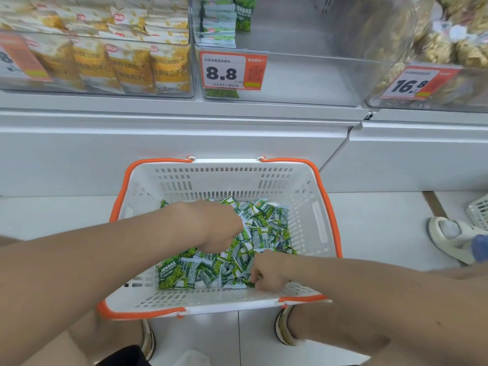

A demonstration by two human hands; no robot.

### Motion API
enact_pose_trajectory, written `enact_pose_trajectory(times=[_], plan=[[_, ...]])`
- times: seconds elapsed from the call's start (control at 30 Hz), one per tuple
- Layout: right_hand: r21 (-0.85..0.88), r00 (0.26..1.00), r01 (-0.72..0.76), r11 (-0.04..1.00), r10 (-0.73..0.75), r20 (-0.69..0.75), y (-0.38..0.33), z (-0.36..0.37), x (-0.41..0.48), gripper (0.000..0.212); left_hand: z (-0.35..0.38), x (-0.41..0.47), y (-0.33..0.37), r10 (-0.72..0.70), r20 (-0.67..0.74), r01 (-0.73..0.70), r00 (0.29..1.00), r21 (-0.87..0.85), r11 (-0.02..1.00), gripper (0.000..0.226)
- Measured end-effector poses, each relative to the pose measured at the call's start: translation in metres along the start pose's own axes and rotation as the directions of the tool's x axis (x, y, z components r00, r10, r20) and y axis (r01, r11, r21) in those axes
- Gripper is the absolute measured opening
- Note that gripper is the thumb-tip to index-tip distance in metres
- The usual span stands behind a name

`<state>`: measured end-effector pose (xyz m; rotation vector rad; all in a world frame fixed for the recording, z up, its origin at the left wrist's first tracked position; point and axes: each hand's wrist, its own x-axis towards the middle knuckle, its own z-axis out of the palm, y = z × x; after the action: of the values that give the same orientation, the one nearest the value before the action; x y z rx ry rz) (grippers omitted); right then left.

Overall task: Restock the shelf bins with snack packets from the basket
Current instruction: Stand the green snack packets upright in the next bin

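A white basket [311, 223] with orange handles stands on the floor before the shelf. Several green snack packets [266, 231] lie heaped in its bottom. My left hand [216, 228] reaches down into the heap at its middle, fingers buried among the packets. My right hand [266, 273] is at the basket's near right side, fingers curled round some packets there. Above, the clear middle shelf bin [303, 77] with the 8.8 price tag [232, 71] holds a few green packets [221, 22] stacked at its left end.
A bin of yellow packets [105, 62] fills the shelf's left; a bin of bagged snacks [449, 43] with a 16.8 tag sits right. Another person's shoe [454, 237] and a second basket's corner [479, 211] are at the right. My own feet stand behind the basket.
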<state>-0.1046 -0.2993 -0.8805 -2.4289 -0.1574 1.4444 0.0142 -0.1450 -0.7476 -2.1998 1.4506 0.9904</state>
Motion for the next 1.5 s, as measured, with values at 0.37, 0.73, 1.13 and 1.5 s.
enact_pose_trajectory(times=[0.37,0.73,1.13,1.5], plan=[[-0.040,0.984,0.089,0.995,-0.094,-0.149,-0.015,-0.030,-0.016,0.015,-0.007,-0.012,-0.007,-0.031,0.039,0.032,0.999,-0.016,0.999,0.026],[0.609,0.783,0.476,0.635,0.010,-0.622,-0.056,-0.162,-0.124,0.015,-0.072,-0.053,-0.050,-0.043,-0.314,-0.050,0.949,-0.282,0.958,0.040],[0.450,0.536,0.716,0.534,-0.008,-0.844,-0.059,-0.223,-0.170,0.017,-0.113,-0.093,-0.052,-0.289,-0.449,-0.375,0.845,-0.884,0.279,0.027],[0.222,0.122,0.836,0.501,0.225,-0.967,-0.072,-0.270,-0.177,0.011,-0.145,-0.087,-0.075,-0.370,-0.908,-0.018,0.196,-0.381,0.924,0.026]])
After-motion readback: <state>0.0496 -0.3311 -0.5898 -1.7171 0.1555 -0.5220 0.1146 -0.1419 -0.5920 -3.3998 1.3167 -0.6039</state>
